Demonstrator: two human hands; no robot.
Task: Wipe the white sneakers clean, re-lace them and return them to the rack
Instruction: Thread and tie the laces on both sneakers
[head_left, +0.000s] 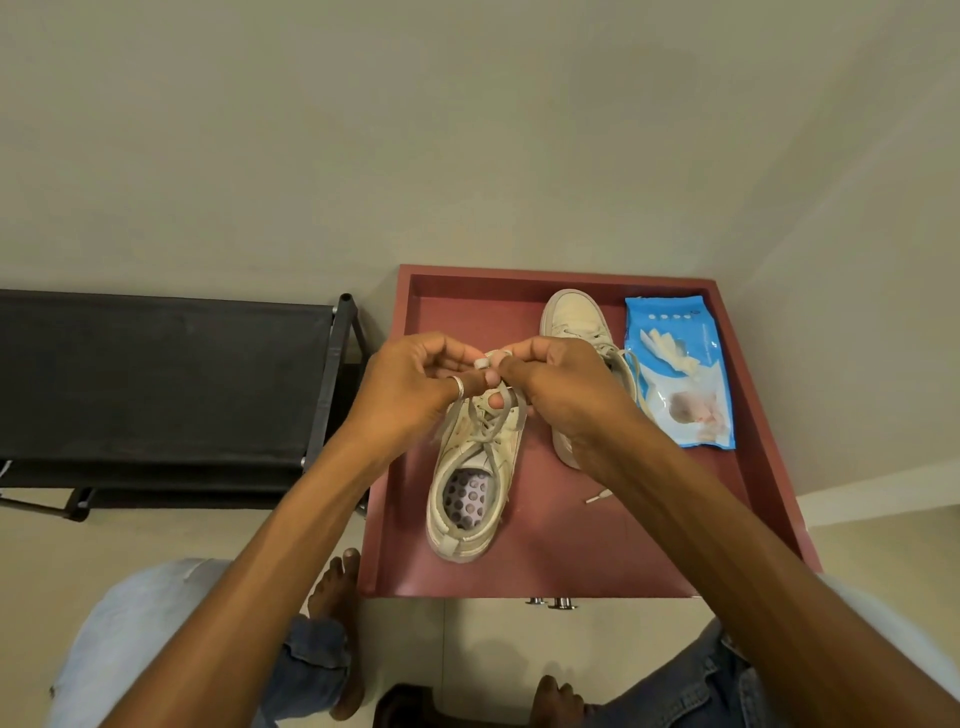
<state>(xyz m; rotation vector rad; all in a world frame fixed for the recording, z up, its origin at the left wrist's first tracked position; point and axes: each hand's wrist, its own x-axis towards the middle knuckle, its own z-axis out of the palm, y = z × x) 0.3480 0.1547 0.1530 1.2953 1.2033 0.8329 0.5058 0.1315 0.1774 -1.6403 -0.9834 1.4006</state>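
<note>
Both your hands meet over the front of the nearer sneaker (467, 499), which lies on the red tray (571, 551) with its heel towards you and its open mouth showing a perforated insole. Your left hand (410, 384) has its fingers curled in and pinches one end of the lace (491, 431) between thumb and fingertips; a silver ring (458, 387) sits on one finger. Your right hand (561, 384) is curled the same way, just beside the left and touching it at the fingertips, and pinches the other lace end. The lace runs down from both hands into the upper eyelets, crossing over the tongue. The toe of this sneaker is hidden under your hands. The second sneaker (576, 317) lies further back and to the right on the same tray, toe pointing away from you, its rear half covered by your right hand and forearm. A blue pack of wipes (680, 374) lies flat just to the right of it, near the tray's right rim. A loose white lace tip (597, 497) rests on the tray beside your right forearm. To the left of the tray, apart from it, stands the black rack (156, 374). Your bare feet and jeans show at the near edge.
</note>
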